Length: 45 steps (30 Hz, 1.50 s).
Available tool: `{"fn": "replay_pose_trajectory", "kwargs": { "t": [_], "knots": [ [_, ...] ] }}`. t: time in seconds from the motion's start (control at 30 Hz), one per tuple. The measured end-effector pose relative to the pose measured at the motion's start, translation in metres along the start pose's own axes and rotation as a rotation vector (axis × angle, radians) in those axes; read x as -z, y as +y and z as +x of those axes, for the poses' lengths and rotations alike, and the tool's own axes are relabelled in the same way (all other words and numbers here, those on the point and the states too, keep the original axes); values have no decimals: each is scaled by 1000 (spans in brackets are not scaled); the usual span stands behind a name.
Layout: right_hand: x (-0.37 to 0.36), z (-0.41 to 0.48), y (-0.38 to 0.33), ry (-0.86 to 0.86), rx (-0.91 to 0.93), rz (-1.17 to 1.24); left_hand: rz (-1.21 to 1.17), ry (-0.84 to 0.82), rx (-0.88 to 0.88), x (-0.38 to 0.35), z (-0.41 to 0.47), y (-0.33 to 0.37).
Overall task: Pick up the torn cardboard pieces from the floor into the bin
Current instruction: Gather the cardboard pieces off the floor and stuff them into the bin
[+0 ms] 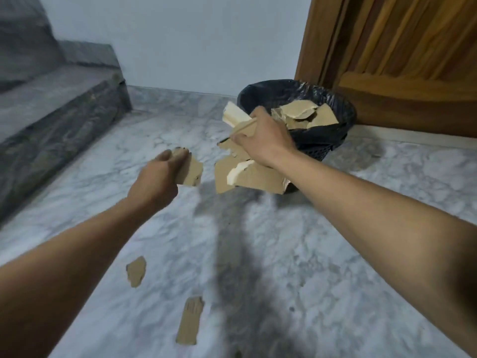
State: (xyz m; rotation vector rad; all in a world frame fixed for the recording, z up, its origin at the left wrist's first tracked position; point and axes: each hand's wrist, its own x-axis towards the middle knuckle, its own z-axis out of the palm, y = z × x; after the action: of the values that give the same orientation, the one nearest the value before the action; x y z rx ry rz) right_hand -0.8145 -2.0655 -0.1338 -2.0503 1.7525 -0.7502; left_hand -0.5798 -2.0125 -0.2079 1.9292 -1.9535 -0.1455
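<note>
My right hand [260,140] grips a bunch of torn brown cardboard pieces [247,174], held in the air just left of the bin [333,148]. The bin is a black basket lined with a black bag, and several cardboard pieces [304,115] lie inside it. My left hand [157,177] is closed on a smaller cardboard piece [191,170], to the left of the right hand. Two loose cardboard pieces lie on the marble floor nearer to me, one small scrap [136,271] and one longer strip [189,321].
Grey marble steps [51,107] rise at the left. A wooden door [402,60] stands behind the bin at the right, with a pale wall [193,40] between them. My shadow falls across the floor in the middle.
</note>
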Motion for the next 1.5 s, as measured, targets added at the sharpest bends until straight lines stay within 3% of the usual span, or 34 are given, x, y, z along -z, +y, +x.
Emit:
{"fn": "replay_pose_trajectory", "kwargs": {
  "t": [0.2, 0.4, 0.57, 0.7, 0.97, 1.13, 1.27, 1.37, 1.5],
  "knots": [
    [87, 62, 14, 261, -189, 72, -90, 214, -183, 57, 100, 89],
    [116, 104, 62, 450, -417, 250, -198, 174, -263, 50, 160, 184],
    [112, 126, 84, 406, -464, 480, -208, 19, -121, 21, 194, 214],
    [101, 129, 99, 271, -455, 414, -281, -134, -60, 7, 197, 213],
    [67, 89, 91, 166, -223, 40, -280, -42, -73, -8, 157, 167],
    [26, 41, 55, 153, 106, -173, -248, 89, -137, -5, 114, 135],
    [-24, 1, 36, 91, 266, -317, -212, 91, -51, -25, 58, 76],
    [-70, -35, 18, -57, 368, -317, -161, 42, 53, -50, 9, 16],
    [-140, -104, 7, -460, 482, -238, -49, -85, 180, -81, -65, -55]
  ]
}}
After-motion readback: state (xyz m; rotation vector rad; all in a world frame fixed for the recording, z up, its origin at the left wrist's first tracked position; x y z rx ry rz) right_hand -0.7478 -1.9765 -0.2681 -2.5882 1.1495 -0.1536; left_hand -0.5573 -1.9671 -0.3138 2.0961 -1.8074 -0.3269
